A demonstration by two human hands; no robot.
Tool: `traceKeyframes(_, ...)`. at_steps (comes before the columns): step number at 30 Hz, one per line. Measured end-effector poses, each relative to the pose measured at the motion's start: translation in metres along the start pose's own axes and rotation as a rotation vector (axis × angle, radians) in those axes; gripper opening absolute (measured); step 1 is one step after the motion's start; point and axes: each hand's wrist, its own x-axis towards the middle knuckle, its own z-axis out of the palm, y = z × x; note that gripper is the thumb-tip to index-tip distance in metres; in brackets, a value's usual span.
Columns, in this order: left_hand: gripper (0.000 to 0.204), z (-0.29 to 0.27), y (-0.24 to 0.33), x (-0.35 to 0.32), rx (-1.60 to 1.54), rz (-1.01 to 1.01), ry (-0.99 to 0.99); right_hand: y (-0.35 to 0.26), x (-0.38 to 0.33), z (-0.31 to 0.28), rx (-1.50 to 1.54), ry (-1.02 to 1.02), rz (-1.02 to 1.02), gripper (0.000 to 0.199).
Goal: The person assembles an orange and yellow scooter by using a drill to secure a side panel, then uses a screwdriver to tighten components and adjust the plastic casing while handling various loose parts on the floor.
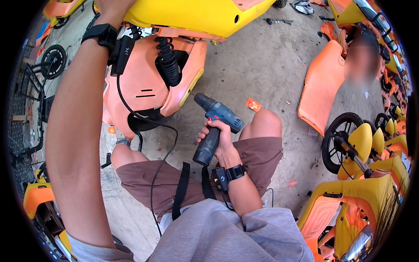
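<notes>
A blue-and-black cordless drill (pixel 223 115) sits in my right hand (pixel 222 135), its fingers wrapped around the grip. The thin bit points up and left, close to the yellow strip (pixel 190 88) on the side of an orange scooter body (pixel 137 74). Whether the tip touches the strip, I cannot tell. My left arm reaches up to the top edge, where my left hand (pixel 114 6) lies against a yellow body panel (pixel 183 17). Its fingers are cut off by the frame. A black coil-spring shock absorber (pixel 168 61) stands in the orange body's opening.
On the concrete floor lies an orange-red card (pixel 253 105). To the right a large orange panel (pixel 321 85) stands by a person's blurred head. Beyond it are a black wheel (pixel 342 142) and several yellow-orange scooters (pixel 349 196). Another wheel (pixel 53 62) is at far left.
</notes>
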Motion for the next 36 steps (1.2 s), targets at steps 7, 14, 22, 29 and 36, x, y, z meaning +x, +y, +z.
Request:
traceKeyframes(7, 0.037, 0.002, -0.003, -0.001, -0.008, 0.028, 0.017, 0.000, -0.003, 0.000, -0.059, 0.020, -0.028, 0.013)
traceKeyframes(14, 0.038, 0.004, -0.006, -0.001, 0.002, 0.029, 0.018, 0.002, -0.007, 0.005, -0.200, 0.024, -0.083, 0.017)
traceKeyframes(22, 0.038, 0.001, -0.004, 0.000, -0.004, -0.045, -0.036, -0.001, -0.004, 0.004, -0.223, 0.014, -0.058, 0.022)
traceKeyframes(29, 0.039, 0.008, 0.006, -0.001, -0.028, -0.081, -0.041, -0.006, -0.001, -0.006, -0.107, 0.042, -0.017, 0.018)
traceKeyframes(36, 0.038, 0.003, -0.003, -0.001, -0.016, -0.033, 0.038, -0.010, -0.001, -0.002, -0.080, 0.028, 0.014, 0.015)
